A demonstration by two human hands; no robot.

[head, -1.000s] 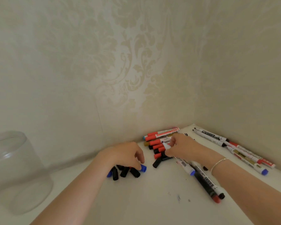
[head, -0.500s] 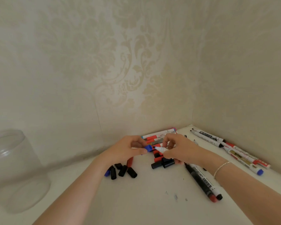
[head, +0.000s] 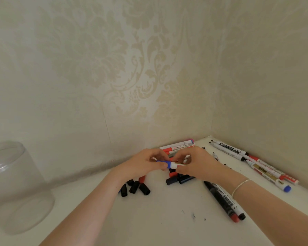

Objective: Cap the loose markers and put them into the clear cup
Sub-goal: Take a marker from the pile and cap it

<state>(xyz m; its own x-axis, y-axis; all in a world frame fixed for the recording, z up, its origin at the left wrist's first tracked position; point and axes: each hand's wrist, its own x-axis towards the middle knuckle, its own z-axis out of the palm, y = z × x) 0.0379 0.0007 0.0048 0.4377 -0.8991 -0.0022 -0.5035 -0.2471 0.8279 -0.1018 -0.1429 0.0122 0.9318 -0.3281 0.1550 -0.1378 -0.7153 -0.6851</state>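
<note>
Meeting between hands: left hand (head: 144, 164) pinches blue cap (head: 164, 163), right hand (head: 196, 163) marker (head: 180, 164).

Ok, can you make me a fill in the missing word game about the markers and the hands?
1. The left hand pinches a ____ cap.
2. The right hand holds a white ____.
3. The clear cup stands on the person's ____ side.
4. The loose caps lying under the left wrist are mostly ____.

Missing words: blue; marker; left; black

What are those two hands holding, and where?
The left hand pinches a blue cap; the right hand grips a white marker by its barrel, just behind the tip.
</note>
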